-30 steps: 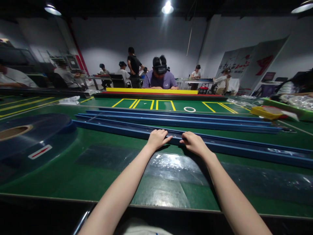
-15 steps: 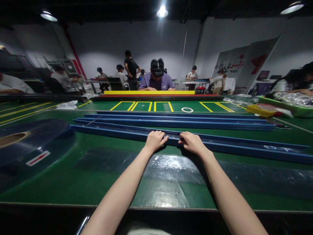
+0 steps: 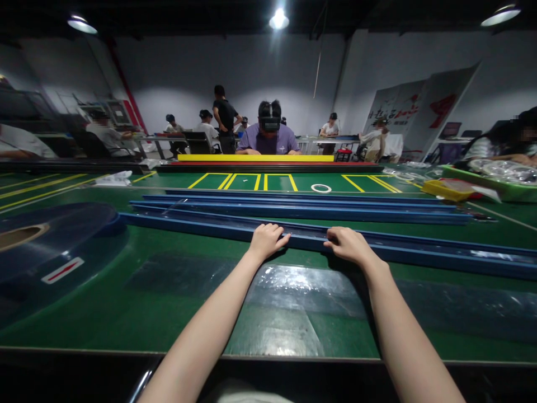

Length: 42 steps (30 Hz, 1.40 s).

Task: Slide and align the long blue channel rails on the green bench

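Note:
A long blue channel-shaped rail (image 3: 436, 254) lies slantwise across the green table in front of me. My left hand (image 3: 267, 242) is closed over its near wall, fingers curled inside the channel and thumb pointing right. Farther right, my right hand (image 3: 349, 245) also grips the near wall with bent fingers and thumb. Whatever lies under the fingertips is hidden. Behind this piece rest more blue rails (image 3: 302, 208), side by side. Between my forearms and beyond, a flat strip of clear plastic film (image 3: 302, 288) lies on the tabletop.
A big roll of clear film (image 3: 79, 224) with a cardboard core lies at the left. Yellow and red bars (image 3: 255, 158) lie across the far side, before a person in purple. At the right are a yellow tray (image 3: 447, 189) and a green tray (image 3: 512, 187) holding clear plastic parts.
My right hand has slid right along the blue rail, widening the gap between my hands. My left hand stays in nearly the same place. The near rail appears shifted slightly.

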Each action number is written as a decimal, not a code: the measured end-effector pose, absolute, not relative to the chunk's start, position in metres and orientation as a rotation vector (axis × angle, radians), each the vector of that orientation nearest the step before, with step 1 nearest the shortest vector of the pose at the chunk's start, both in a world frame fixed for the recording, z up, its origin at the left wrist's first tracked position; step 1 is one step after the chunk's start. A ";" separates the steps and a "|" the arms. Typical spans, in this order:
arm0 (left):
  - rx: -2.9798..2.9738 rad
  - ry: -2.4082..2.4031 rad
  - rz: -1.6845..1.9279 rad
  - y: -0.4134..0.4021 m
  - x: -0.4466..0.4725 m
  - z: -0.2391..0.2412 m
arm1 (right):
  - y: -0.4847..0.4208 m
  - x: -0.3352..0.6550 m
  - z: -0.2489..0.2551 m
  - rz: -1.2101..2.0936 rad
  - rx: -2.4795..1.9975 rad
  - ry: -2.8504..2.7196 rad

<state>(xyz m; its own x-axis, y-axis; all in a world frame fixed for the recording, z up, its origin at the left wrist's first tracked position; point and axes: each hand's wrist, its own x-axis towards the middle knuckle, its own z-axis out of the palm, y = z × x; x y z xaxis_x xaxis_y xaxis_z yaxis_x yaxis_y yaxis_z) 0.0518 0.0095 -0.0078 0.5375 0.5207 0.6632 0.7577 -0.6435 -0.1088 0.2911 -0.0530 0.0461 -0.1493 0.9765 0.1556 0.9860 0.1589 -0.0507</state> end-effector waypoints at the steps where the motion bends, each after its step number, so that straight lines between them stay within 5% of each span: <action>1: -2.399 -1.048 -0.849 0.010 0.052 -0.008 | -0.053 0.291 0.046 -0.093 -1.952 -2.268; 42: -2.470 -1.017 -0.808 0.007 0.057 -0.004 | -0.047 0.262 0.036 -0.168 -1.783 -2.228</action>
<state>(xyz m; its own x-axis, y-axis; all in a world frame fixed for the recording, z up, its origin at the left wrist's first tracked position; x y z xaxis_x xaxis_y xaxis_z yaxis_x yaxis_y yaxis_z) 0.0574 0.0074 -0.0037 0.5797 0.5262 0.6222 0.7251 -0.6815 -0.0991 0.2618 -0.0467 0.0359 -0.1977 0.9366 0.2892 0.9694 0.2306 -0.0841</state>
